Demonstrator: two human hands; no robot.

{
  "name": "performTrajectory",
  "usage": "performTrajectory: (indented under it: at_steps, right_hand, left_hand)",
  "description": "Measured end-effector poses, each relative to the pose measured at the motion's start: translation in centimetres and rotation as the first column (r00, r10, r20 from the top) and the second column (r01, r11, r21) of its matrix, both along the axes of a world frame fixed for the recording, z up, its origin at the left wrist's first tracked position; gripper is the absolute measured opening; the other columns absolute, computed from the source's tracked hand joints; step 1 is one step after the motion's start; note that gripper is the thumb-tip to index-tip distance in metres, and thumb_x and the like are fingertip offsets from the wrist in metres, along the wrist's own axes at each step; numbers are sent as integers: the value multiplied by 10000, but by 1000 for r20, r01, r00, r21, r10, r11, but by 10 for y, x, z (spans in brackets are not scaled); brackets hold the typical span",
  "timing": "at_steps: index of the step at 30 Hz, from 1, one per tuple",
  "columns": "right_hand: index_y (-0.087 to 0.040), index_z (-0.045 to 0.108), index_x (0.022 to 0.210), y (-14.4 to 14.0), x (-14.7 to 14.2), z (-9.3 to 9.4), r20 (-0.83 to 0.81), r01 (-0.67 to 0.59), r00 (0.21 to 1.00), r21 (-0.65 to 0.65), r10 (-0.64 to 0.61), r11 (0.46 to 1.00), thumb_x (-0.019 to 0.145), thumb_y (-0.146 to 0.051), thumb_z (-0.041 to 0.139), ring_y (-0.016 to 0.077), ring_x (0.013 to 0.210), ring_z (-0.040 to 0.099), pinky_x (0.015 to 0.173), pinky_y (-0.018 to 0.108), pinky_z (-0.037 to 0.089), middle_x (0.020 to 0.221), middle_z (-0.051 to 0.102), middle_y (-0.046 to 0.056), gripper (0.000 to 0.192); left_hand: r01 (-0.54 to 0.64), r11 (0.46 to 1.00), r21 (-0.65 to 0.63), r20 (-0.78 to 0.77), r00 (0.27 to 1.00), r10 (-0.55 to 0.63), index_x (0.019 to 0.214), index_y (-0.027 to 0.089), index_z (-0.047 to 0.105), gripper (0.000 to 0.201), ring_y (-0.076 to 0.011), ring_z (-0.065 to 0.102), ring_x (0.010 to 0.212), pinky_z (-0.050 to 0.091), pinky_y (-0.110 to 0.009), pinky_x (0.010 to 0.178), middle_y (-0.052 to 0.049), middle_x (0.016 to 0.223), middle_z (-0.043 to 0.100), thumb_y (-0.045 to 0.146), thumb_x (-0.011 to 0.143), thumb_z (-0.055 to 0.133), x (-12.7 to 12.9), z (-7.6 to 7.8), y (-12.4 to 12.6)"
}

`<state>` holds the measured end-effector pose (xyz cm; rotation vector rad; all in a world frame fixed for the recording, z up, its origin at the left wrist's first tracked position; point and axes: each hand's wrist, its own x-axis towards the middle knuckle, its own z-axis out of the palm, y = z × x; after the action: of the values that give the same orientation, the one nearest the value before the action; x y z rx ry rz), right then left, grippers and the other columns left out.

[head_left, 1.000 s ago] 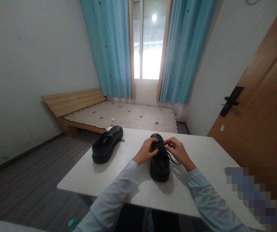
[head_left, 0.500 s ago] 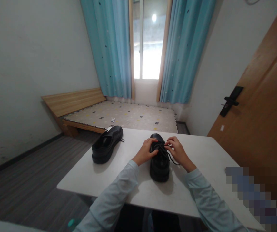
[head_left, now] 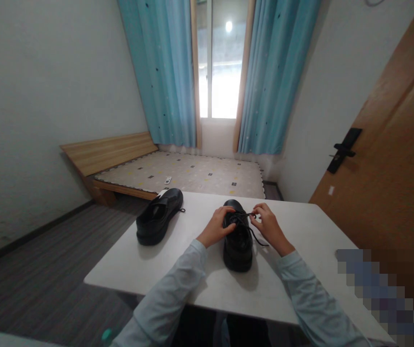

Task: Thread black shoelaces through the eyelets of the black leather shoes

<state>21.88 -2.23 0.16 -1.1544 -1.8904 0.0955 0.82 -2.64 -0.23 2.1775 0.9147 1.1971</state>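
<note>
A black lace-up shoe (head_left: 237, 255) rests on the white table (head_left: 178, 270) with its toe pointing away from me. My left hand (head_left: 217, 226) grips its left side, fingers over the upper and thumb by the tongue. To the right of the shoe, my right hand (head_left: 269, 227) pinches a black shoelace (head_left: 246, 215) between thumb and fingers. That lace stretches taut from the eyelets. Another lace end trails loose onto the table below my right hand. The matching black shoe (head_left: 158, 219) sits apart on the left, with a small lace loop at its side.
Beyond the table stands a low bed (head_left: 192, 168) with a patterned mattress and a small white remote-like object (head_left: 168, 180) on it. A wooden door (head_left: 383, 159) is at the right. Blue curtains (head_left: 166, 72) frame the window.
My right hand has drawn slightly to the right, pulling the lace out straighter from the shoe. My left hand keeps its place on the shoe.
</note>
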Motion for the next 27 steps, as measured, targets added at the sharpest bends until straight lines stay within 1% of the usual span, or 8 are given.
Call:
performTrajectory:
  at_steps: [2, 8, 15, 19, 22, 24, 25, 27]
  right_hand:
    - [-186, 539, 729, 1, 2, 0, -4, 36, 999, 0, -36, 999, 764, -191, 531, 196, 786, 539, 745, 362, 480, 850, 527, 60, 36]
    - [-183, 523, 704, 2, 5, -1, -5, 114, 993, -73, -115, 991, 740, -183, 529, 194, 731, 536, 640, 324, 466, 806, 538, 58, 37]
    - [-181, 537, 690, 1, 8, -1, 7, 202, 979, -70, -202, 977, 718, -184, 522, 178, 668, 545, 622, 308, 449, 738, 569, 44, 32]
    - [-180, 557, 692, 1, 10, -1, -18, 258, 965, -76, -260, 963, 702, -221, 540, 177, 633, 564, 632, 325, 454, 713, 600, 41, 46]
    - [-184, 573, 698, 2, 11, 1, -118, 277, 950, -114, -289, 954, 693, -271, 562, 193, 645, 591, 636, 342, 471, 700, 631, 46, 87]
    - [-188, 570, 696, 2, 10, 3, -254, 241, 925, -181, -282, 953, 686, -314, 587, 200, 657, 614, 630, 344, 488, 693, 650, 50, 128]
    - [-190, 558, 695, 2, 10, 5, -343, 189, 902, -229, -261, 955, 679, -336, 604, 203, 662, 627, 626, 343, 497, 690, 660, 52, 154]
    - [-194, 518, 708, 1, 7, 8, -534, 21, 823, -312, -193, 950, 666, -372, 635, 205, 668, 654, 614, 336, 512, 697, 681, 55, 217]
  left_hand:
    - [1, 1000, 1, -6, 1000, -1, 1116, 188, 519, 373, -245, 469, 1168, 352, -433, 1031, -109, 1200, 540, 222, 755, 602, 0, 0, 0]
    - [4, 1000, -9, -16, 1000, -4, 1117, 177, 519, 369, -248, 468, 1176, 349, -433, 1034, -121, 1212, 534, 231, 760, 596, 0, 1, 0]
    - [7, 1000, -16, -18, 1000, -7, 1114, 184, 524, 366, -250, 457, 1191, 334, -432, 1047, -119, 1225, 526, 230, 759, 602, -1, 1, 0]
    - [7, 1000, -20, -21, 1000, -7, 1112, 189, 525, 364, -249, 455, 1193, 332, -434, 1048, -115, 1222, 527, 224, 758, 602, -1, 2, -1]
    - [4, 1000, -21, -29, 1000, -5, 1112, 191, 524, 360, -246, 455, 1196, 333, -433, 1050, -114, 1223, 527, 223, 762, 599, -1, 2, -1]
    - [4, 1000, -19, -30, 1000, -5, 1116, 191, 523, 361, -244, 453, 1199, 333, -429, 1051, -113, 1225, 527, 223, 764, 598, -2, 2, -2]
    - [5, 1000, -17, -29, 1000, -5, 1117, 188, 524, 362, -244, 453, 1200, 332, -426, 1052, -115, 1226, 526, 223, 764, 598, -2, 2, -2]
    - [5, 1000, -13, -29, 1000, -6, 1115, 175, 526, 364, -245, 454, 1198, 333, -419, 1051, -122, 1226, 527, 221, 761, 601, -2, 2, -2]
